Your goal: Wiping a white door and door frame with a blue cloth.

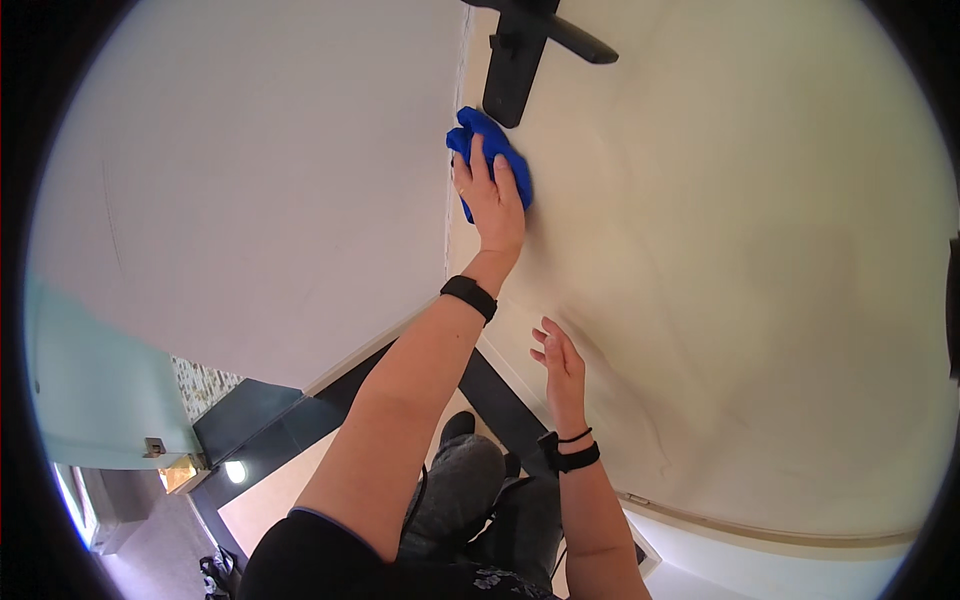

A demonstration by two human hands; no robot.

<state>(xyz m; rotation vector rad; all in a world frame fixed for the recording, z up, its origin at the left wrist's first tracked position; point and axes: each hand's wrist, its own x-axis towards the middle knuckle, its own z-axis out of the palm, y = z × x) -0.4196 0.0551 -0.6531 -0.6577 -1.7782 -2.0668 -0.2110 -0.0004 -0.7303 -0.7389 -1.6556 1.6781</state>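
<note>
The cream panel (780, 250) gives a hand room to pass across the right side of the frame, beside the right hand (565, 370). At upper centre the black handle (514, 80), its lever jutting right, stands in the way just above the blue cloth (520, 172) and left hand (495, 210). The left forearm (400, 400), slanting up from lower left, bars the right hand's way leftward.

A pale turquoise panel (100, 375) stands near dark tiles (250, 415), lower left.

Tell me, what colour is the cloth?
The cloth is bright blue; you can see it best in the head view.
</note>
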